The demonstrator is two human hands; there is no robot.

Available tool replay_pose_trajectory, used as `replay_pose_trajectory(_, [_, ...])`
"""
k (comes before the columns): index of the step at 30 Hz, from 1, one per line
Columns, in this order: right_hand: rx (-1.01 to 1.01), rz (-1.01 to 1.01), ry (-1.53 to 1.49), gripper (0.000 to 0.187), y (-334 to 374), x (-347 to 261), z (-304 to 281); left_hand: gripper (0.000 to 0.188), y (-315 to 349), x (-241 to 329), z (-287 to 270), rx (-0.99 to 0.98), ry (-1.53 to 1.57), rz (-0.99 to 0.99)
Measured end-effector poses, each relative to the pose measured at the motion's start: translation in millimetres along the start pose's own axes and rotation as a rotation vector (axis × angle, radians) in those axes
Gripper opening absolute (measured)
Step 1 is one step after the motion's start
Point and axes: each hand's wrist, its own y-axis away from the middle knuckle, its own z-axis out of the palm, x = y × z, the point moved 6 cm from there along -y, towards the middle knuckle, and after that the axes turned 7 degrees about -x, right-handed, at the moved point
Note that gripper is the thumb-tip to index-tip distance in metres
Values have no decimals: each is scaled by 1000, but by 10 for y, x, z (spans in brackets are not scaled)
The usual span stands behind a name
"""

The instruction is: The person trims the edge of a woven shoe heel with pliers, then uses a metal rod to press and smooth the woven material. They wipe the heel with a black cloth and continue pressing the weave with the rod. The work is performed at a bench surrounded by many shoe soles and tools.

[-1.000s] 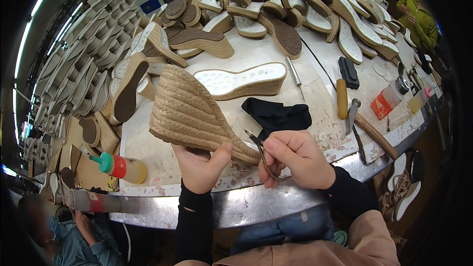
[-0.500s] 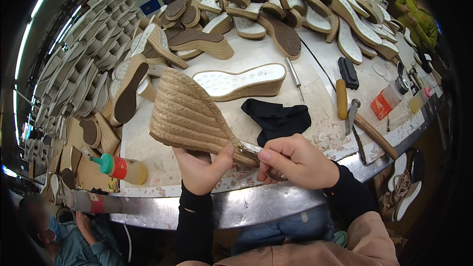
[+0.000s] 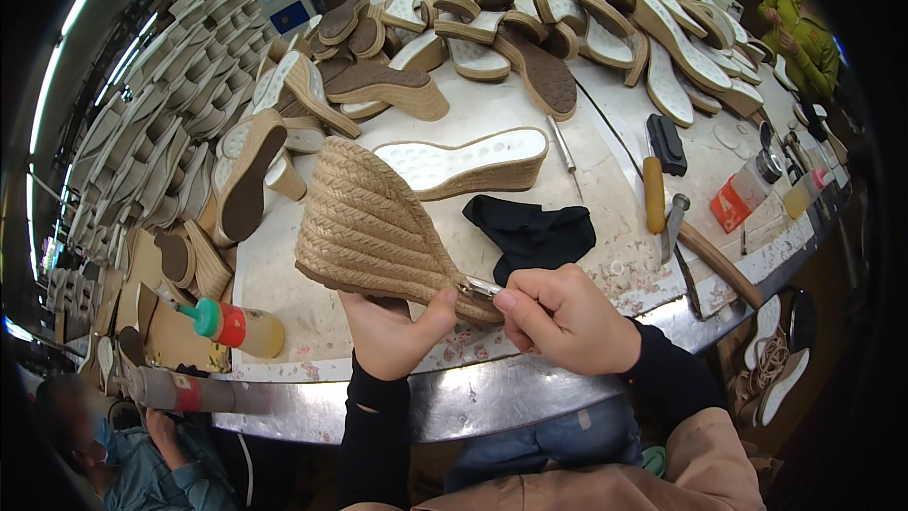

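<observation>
My left hand (image 3: 392, 333) is closed round the underside of a wedge sole (image 3: 371, 225) wrapped in tan braided rope. The sole is tilted, its thick heel up to the left and its thin front towards my right hand. My right hand (image 3: 577, 322) pinches a small silver metal tool (image 3: 483, 287); most of it is hidden by the fingers, so its kind does not show. The tool's end touches the braid beside my left thumb. Behind the held sole lie a black cloth (image 3: 532, 232) and another wedge sole (image 3: 463, 163) with a white dimpled top.
A heap of wedge soles (image 3: 539, 71) covers the table's far side. At right lie a hammer (image 3: 719, 265), a yellow handle (image 3: 654, 195), a black block (image 3: 667, 144) and bottles (image 3: 747, 191). A green-capped glue bottle (image 3: 241, 326) stands left. People (image 3: 802, 43) are nearby.
The held sole has shifted slightly right and down, its heel end tipping a little. My right hand still grips the metal tool at the braid, with its fingers slightly more curled.
</observation>
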Motion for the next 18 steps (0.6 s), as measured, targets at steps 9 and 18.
replay_pose_trajectory(9, [237,-32,-445,32,-56,144,-264,71,-142,12,-57,11,28,-8])
replay_pose_trajectory(18, [202,-30,-185,35,-64,129,-45,77,-154,30,-12,-41,109,3])
